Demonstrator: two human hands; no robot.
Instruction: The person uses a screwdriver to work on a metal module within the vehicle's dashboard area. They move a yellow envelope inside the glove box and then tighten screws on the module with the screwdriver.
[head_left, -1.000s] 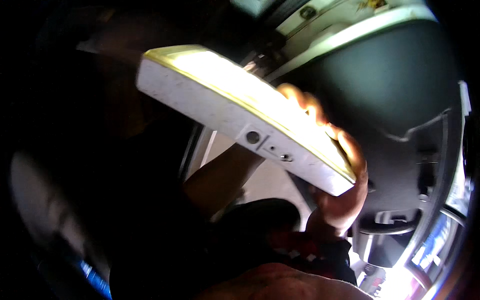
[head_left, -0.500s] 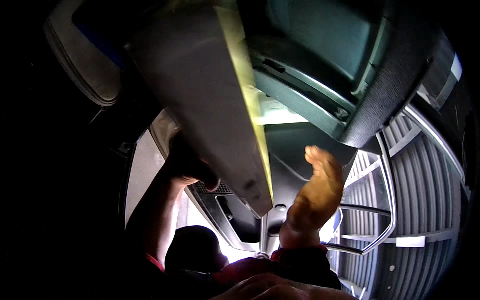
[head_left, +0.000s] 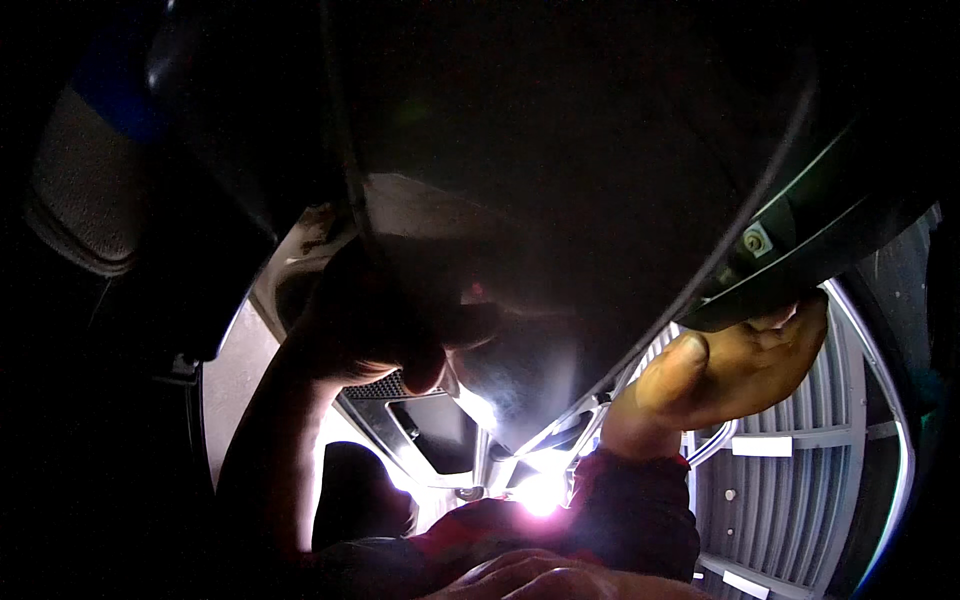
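A large dark panel (head_left: 570, 210) fills the middle of the head view, its surface mostly in shadow. My left hand (head_left: 400, 350) is closed on its lower left part, with the thumb visible and the other fingers largely in the dark. On the right, my right hand (head_left: 735, 375) curls its fingers up against the lower edge of a dark trim piece (head_left: 790, 270); its fingertips are partly hidden there. A round bolt-like fastener (head_left: 757, 240) shows just above that edge. I cannot tell whether the panel and the trim piece are joined.
A padded grey part (head_left: 85, 190) lies at the far left. Below the panel are a dark door-like frame (head_left: 435, 430) with a mesh grille and a bright light (head_left: 542, 492). Ribbed metal wall (head_left: 790, 500) and a curved metal rail (head_left: 895, 400) stand on the right.
The panel has swung from a narrow, edge-on look to a broad face covering the middle. My right hand has moved right, from free air to the trim edge. My left hand keeps its hold.
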